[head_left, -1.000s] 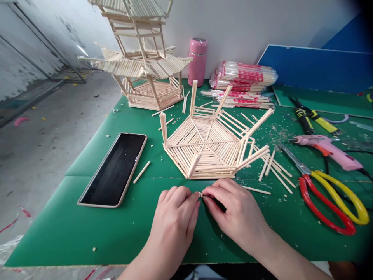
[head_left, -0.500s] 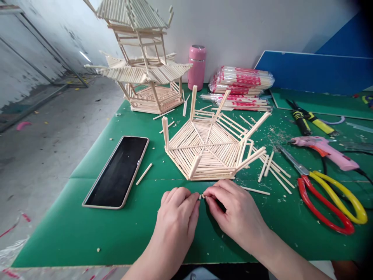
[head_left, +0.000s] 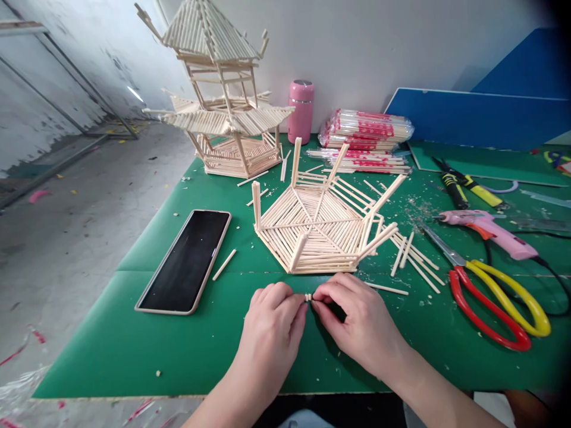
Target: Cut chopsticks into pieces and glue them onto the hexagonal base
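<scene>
My left hand (head_left: 273, 324) pinches a tiny cut piece of wooden stick (head_left: 307, 297) between thumb and forefinger. Facing it, my right hand (head_left: 357, 315) pinches a second short stick piece, their ends almost meeting; whether they touch I cannot tell. Just beyond my fingers sits a hexagonal base (head_left: 316, 229) of pale sticks, with upright posts at its corners and railings along its back and right sides. Loose sticks (head_left: 417, 261) lie right of the base, and a single stick (head_left: 387, 289) lies by my right hand.
A finished-looking stick pavilion (head_left: 236, 119) stands at the back left, beside a pink flask (head_left: 301, 113) and packs of sticks (head_left: 366, 131). A phone (head_left: 185, 261) lies left. Scissors (head_left: 495, 297), a pink glue gun (head_left: 491, 229) and pliers (head_left: 468, 184) lie right on the green table (head_left: 178, 356).
The two small pieces have come closer together and sit nearly level between my fingertips. My view has shifted slightly; the other things stay where they were.
</scene>
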A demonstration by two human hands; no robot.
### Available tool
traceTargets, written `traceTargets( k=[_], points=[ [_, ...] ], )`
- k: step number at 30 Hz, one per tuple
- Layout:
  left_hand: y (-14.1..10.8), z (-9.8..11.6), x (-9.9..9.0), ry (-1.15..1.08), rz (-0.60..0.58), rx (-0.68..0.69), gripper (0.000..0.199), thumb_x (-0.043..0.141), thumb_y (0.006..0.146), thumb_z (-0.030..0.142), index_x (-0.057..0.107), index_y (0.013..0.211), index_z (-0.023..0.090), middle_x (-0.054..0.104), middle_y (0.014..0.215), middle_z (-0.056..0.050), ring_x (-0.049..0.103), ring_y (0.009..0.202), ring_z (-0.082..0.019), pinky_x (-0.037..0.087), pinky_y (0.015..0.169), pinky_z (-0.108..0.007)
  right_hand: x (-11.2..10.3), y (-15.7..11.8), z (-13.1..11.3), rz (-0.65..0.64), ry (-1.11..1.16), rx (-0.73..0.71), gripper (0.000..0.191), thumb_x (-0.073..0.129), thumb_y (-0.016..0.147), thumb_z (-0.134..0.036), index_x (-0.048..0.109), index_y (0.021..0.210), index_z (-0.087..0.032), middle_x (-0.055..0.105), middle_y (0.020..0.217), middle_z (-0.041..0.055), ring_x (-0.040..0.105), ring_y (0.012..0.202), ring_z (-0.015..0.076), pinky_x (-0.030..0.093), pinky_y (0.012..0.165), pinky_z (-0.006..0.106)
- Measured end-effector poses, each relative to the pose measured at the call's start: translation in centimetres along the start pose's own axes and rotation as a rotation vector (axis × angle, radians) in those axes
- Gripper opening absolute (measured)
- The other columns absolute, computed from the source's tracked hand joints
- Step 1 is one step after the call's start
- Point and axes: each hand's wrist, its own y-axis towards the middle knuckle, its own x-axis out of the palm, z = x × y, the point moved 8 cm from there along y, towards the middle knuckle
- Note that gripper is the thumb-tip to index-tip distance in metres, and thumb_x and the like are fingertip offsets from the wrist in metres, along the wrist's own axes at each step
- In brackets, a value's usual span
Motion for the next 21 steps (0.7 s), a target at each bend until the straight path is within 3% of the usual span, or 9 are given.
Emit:
traceTargets(
  k=[4,7,11,16,21],
  points=[
    [0.4,0.2,-0.1,0.035,-0.04,0.005,0.017,0.047,0.082,0.018,0.063,0.084,0.014,0.059,0.076,-0.007,0.055,0.067,-0.019,0.046,0.061,-0.033,-0.3,-0.2,0.3,0.01,0.07,0.012,0.013,0.05,0.079,-0.009,0.058,0.082,-0.019,0.057,0.077,0.0024,0.054,0.074,0.0166,0.044,0.067,0.03],
    [1.1,0.7,0.4,0.089,-0.21,0.037,0.022,0.045,0.083,0.017,0.061,0.098,0.015,0.059,0.079,-0.006,0.057,0.07,-0.02,0.047,0.062,-0.034,-0.5,-0.3,0.5,0.038,0.093,0.005,0.015,0.049,0.078,-0.008,0.058,0.083,-0.019,0.057,0.079,0.0028,0.054,0.076,0.017,0.044,0.068,0.03],
    [1.9,1.0,1.0,0.153,-0.358,0.075,0.026,0.037,0.086,0.015,0.064,0.084,0.018,0.056,0.07,-0.004,0.056,0.065,-0.019,0.046,0.06,-0.034,-0.3,-0.3,0.7,0.052,0.11,0.015,0.014,0.05,0.078,-0.009,0.058,0.082,-0.019,0.057,0.078,0.0028,0.053,0.075,0.017,0.043,0.067,0.029],
    [1.8,1.1,0.9,0.112,-0.248,0.21,0.03,0.034,0.087,0.013,0.062,0.075,0.016,0.056,0.066,-0.004,0.055,0.061,-0.018,0.047,0.058,-0.033,-0.7,-0.4,0.7,0.086,0.165,0.014,0.015,0.049,0.078,-0.009,0.059,0.083,-0.018,0.057,0.079,0.0035,0.054,0.076,0.0168,0.043,0.068,0.029],
    [1.5,2.2,-2.0,-0.052,0.082,0.36,0.021,0.038,0.086,0.012,0.059,0.087,0.014,0.059,0.071,-0.005,0.056,0.062,-0.016,0.049,0.059,-0.028,-1.8,-0.2,0.2,0.162,0.301,-0.017,0.015,0.05,0.082,-0.017,0.061,0.092,-0.017,0.059,0.082,0.0053,0.055,0.077,0.0157,0.044,0.068,0.027]
  ],
)
